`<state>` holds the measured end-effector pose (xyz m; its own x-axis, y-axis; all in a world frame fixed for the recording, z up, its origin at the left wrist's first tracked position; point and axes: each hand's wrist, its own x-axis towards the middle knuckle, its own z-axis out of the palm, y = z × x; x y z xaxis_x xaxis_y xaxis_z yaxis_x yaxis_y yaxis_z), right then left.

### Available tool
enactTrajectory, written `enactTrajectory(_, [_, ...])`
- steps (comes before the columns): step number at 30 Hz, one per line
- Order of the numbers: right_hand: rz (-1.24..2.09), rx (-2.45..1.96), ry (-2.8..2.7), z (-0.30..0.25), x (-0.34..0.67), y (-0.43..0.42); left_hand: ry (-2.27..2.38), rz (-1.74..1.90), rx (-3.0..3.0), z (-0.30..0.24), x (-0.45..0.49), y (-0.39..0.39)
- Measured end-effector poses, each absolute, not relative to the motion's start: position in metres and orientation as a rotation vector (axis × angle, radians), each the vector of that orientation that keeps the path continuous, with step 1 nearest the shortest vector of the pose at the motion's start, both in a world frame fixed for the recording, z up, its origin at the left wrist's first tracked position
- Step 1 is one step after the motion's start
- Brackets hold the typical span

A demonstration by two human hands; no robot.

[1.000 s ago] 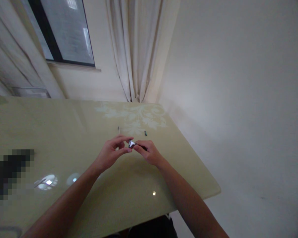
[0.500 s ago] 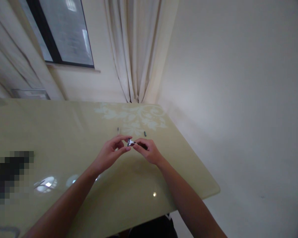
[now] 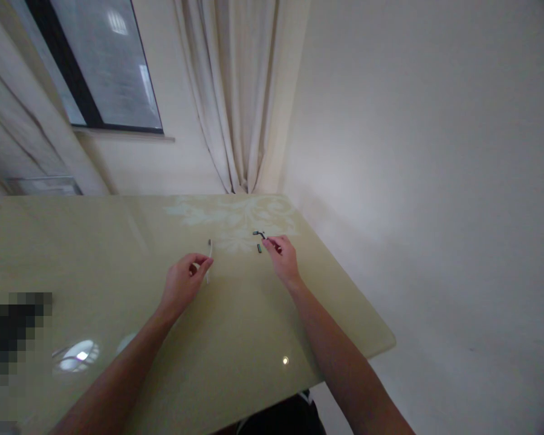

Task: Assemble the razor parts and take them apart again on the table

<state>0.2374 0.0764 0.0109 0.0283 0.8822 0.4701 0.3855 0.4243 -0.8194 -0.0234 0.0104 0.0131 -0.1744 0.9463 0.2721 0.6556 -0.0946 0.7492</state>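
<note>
My left hand (image 3: 184, 281) is closed in a pinch on a slim white toothbrush (image 3: 210, 248) with a dark-tipped head. The toothbrush stretches above and below my fingertips, close over the table. Further right, my right hand (image 3: 283, 258) is closed around a razor (image 3: 262, 235), its small head pointing left and most of its handle hidden in my fingers. Just below the razor's head, a small dark rectangular piece (image 3: 259, 248) lies on the table; its exact kind is too small to tell.
The glossy greenish table (image 3: 236, 362) has a pale floral pattern at its far right corner. A pixelated dark shape (image 3: 13, 332) is at the left. A wall (image 3: 412, 181) borders the right side, with a curtain (image 3: 236, 90) and window (image 3: 104, 60) behind.
My hands have moved apart from their meeting point at the razor. The right hand has carried the razor away to the far right; the left has moved left and pinched the toothbrush.
</note>
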Motion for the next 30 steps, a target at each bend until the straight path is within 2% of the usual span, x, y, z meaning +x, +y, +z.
enactTrajectory(4, [0.54,-1.475,-1.422,-0.004,0.259,0.1,2.175,0.751,1.93,0.003,-0.026,0.013])
enactTrajectory(10, [0.458,-1.703,-1.439,-0.018,0.257,0.107,2.186,0.415,2.076,-0.001,-0.022,0.01])
enactTrajectory(20, [0.302,-1.761,-1.59,-0.03,0.256,0.116,2.221,0.323,2.152,-0.003,-0.02,0.011])
enactTrajectory(30, [0.305,-1.794,-1.595,-0.024,0.251,0.116,2.263,0.282,2.092,-0.002,-0.021,0.01])
